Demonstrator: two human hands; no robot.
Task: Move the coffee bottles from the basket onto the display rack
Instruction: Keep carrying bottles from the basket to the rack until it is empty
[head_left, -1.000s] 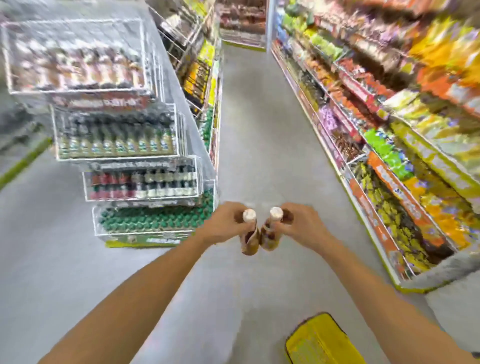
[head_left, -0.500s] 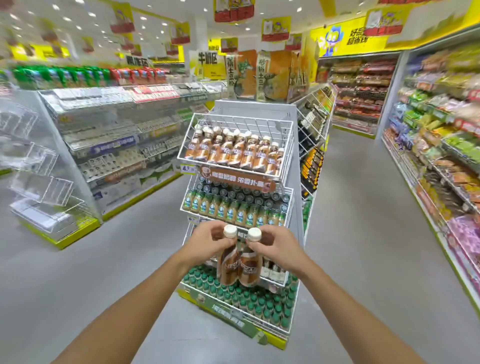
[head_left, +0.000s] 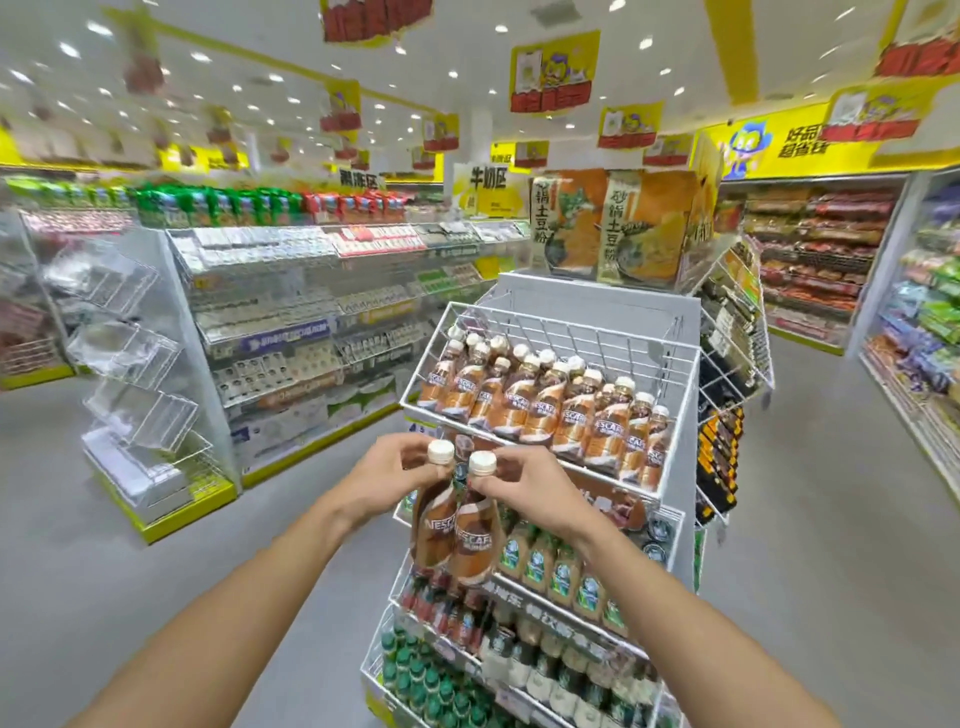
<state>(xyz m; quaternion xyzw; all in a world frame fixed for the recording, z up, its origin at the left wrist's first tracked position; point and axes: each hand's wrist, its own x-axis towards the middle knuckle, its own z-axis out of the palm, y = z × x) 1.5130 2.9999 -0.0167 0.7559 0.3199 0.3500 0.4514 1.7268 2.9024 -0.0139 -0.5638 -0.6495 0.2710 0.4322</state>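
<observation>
Since half a second ago the display rack (head_left: 684, 332) has come closer and fills more of the view, and both held bottles now sit higher against it: caps level with the front edge of the top wire tier (head_left: 563, 323), where before they hung in front of a lower tier. Left grip (head_left: 387, 480) pinches the left coffee bottle (head_left: 431, 527) at the neck just under its white cap. Right grip (head_left: 524, 488) pinches the right coffee bottle (head_left: 475, 532) the same way. The two bottles hang side by side, bodies touching, roughly upright (bottoms lean slightly left), in the air in front of the rack and not on any tier. The top tier already holds rows of matching stocked coffee bottles (head_left: 545, 410), packed toward its front and leaning back. Next tier down carries green-label bottles (head_left: 561, 566); green-capped bottles (head_left: 415, 675) fill the bottom tier. Grey floor (head_left: 249, 545) around the rack.
</observation>
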